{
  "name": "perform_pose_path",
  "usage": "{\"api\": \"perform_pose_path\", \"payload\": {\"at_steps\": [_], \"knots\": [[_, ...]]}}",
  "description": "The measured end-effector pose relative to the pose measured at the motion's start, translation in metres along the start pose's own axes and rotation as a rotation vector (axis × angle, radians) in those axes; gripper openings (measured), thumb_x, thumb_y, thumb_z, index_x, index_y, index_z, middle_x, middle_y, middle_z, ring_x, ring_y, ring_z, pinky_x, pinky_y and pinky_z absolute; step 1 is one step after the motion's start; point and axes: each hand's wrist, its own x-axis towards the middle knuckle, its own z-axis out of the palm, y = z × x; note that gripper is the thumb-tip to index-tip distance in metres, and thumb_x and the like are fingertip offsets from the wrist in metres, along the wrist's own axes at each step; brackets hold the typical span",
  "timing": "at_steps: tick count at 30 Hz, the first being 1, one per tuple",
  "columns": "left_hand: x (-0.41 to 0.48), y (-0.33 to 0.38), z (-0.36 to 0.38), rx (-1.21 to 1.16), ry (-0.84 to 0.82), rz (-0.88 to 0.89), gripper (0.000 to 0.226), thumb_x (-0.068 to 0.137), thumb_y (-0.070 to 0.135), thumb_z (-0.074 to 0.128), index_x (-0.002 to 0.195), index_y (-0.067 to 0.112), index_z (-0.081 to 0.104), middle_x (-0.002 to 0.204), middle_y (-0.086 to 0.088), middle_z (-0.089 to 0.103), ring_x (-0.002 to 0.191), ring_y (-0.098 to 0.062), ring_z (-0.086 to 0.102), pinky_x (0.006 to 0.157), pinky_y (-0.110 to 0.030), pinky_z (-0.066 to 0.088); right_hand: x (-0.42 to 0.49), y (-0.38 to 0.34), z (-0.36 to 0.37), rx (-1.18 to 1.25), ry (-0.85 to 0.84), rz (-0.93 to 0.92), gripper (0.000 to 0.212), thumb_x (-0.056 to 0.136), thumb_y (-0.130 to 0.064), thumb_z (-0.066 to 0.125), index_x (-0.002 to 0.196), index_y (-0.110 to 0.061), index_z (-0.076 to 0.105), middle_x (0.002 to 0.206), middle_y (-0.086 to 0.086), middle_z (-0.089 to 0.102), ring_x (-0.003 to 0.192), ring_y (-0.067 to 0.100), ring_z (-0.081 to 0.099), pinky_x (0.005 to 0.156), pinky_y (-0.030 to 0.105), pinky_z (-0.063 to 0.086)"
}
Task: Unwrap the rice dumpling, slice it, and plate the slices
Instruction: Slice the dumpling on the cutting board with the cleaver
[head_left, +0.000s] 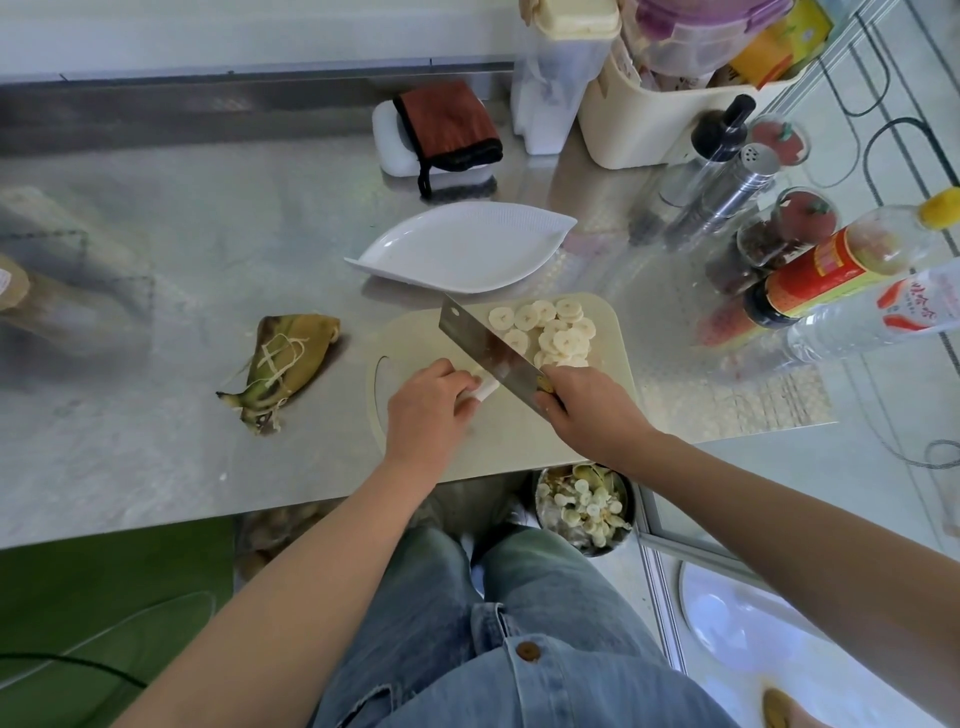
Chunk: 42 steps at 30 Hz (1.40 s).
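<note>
Slicing step. The left hand pinches the rice dumpling stub on the cutting board. The right hand grips the cleaver, its blade against the stub. Advisable: fingertips tucked back, straight downward cuts (slices lie piled beyond the blade; the plate is unfilled).

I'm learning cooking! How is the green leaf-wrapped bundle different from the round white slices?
The green leaf-wrapped bundle is one piece, tied with string, on the steel table. The round white slices are many, bare, thin, piled on the cream cutting board. Neither is on the white plate.
</note>
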Motion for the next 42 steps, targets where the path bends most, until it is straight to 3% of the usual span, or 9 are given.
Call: {"api": "perform_pose_path", "payload": {"at_steps": [6, 10, 19, 31, 42], "knots": [[-0.001, -0.001, 0.001, -0.011, 0.013, 0.005, 0.016, 0.079, 0.018, 0.074, 0.095, 0.019, 0.074, 0.085, 0.002, 0.062, 0.073, -0.019, 0.057, 0.057, -0.025, 0.034, 0.005, -0.001, 0.014, 0.028, -0.005, 0.012, 0.018, 0.097, -0.021, 0.045, 0.080, -0.015, 0.042, 0.074, 0.003, 0.049, 0.067, 0.023, 0.047, 0.059, 0.031, 0.035], [-0.002, 0.000, 0.000, -0.024, 0.012, 0.008, 0.018, 0.078, 0.017, 0.075, 0.096, 0.017, 0.074, 0.086, 0.001, 0.062, 0.073, -0.020, 0.058, 0.058, -0.025, 0.035, 0.009, -0.002, 0.023, 0.022, -0.026, 0.026, 0.020, 0.097, -0.024, 0.044, 0.081, -0.014, 0.041, 0.074, 0.002, 0.047, 0.070, 0.027, 0.051, 0.061, 0.037, 0.042], [0.000, -0.002, 0.002, -0.008, 0.008, 0.010, 0.017, 0.080, 0.018, 0.073, 0.097, 0.019, 0.075, 0.086, 0.001, 0.063, 0.076, -0.021, 0.059, 0.058, -0.025, 0.036, 0.003, -0.001, 0.002, 0.120, 0.073, -0.008, 0.021, 0.095, -0.019, 0.048, 0.077, -0.017, 0.039, 0.067, -0.003, 0.043, 0.061, 0.021, 0.043, 0.058, 0.030, 0.030], [0.000, -0.003, 0.003, -0.009, 0.010, 0.006, 0.016, 0.080, 0.019, 0.073, 0.095, 0.021, 0.075, 0.084, 0.004, 0.062, 0.074, -0.019, 0.058, 0.058, -0.025, 0.035, 0.006, -0.002, 0.007, 0.030, -0.005, -0.005, 0.017, 0.096, -0.021, 0.046, 0.081, -0.016, 0.041, 0.074, 0.002, 0.049, 0.068, 0.024, 0.049, 0.060, 0.034, 0.041], [0.000, -0.002, 0.002, -0.028, 0.002, 0.002, 0.018, 0.081, 0.019, 0.073, 0.099, 0.019, 0.074, 0.087, 0.004, 0.062, 0.076, -0.018, 0.057, 0.061, -0.025, 0.034, 0.010, 0.000, 0.017, 0.065, -0.001, 0.018, 0.021, 0.098, -0.023, 0.045, 0.078, -0.015, 0.040, 0.072, 0.000, 0.045, 0.066, 0.021, 0.044, 0.059, 0.031, 0.031]]}}
